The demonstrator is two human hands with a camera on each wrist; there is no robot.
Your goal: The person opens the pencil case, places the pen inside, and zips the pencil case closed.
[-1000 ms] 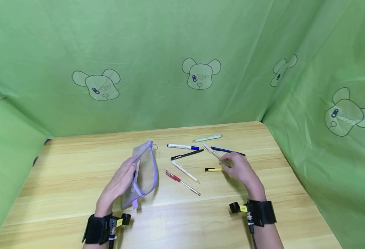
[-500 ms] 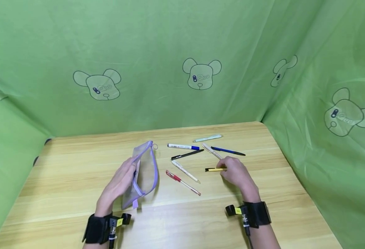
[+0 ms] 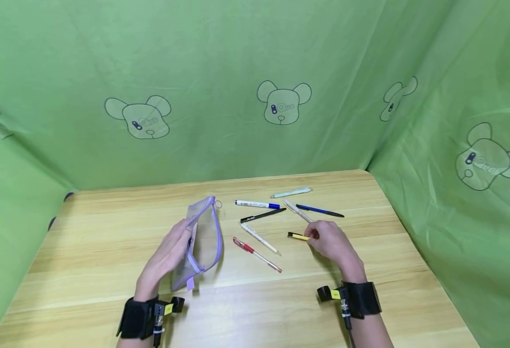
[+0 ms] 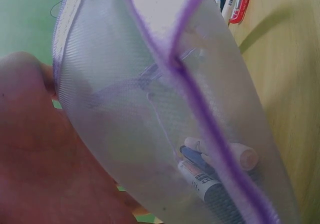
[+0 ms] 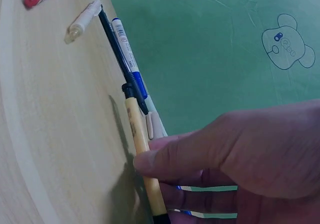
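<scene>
At the left, a translucent mesh pencil pouch [image 3: 207, 237] with purple trim stands with its mouth spread. My left hand [image 3: 170, 249] holds its left side, some fingertips hidden behind the mesh. Through the pouch wall, the left wrist view shows a marker [image 4: 197, 179] and other pens inside. My right hand [image 3: 333, 241] pinches a yellow pen [image 5: 140, 129] with black ends between thumb and fingers, low over the table. Just beyond that hand lies a pale capped pen [image 3: 297, 210], partly covered by it.
Between the hands lie a red pen [image 3: 257, 254], a white pen [image 3: 260, 238], a black pen [image 3: 263, 215] and a blue-capped marker [image 3: 257, 204]. Farther back are a light-blue pen [image 3: 291, 193] and a dark blue pen [image 3: 320, 210]. Green cloth [image 3: 220, 135] walls the table [image 3: 246, 309].
My right hand has moved left and toward me from beside the pale pen and now grips the yellow pen, which has turned slightly. The left hand stays on the pouch.
</scene>
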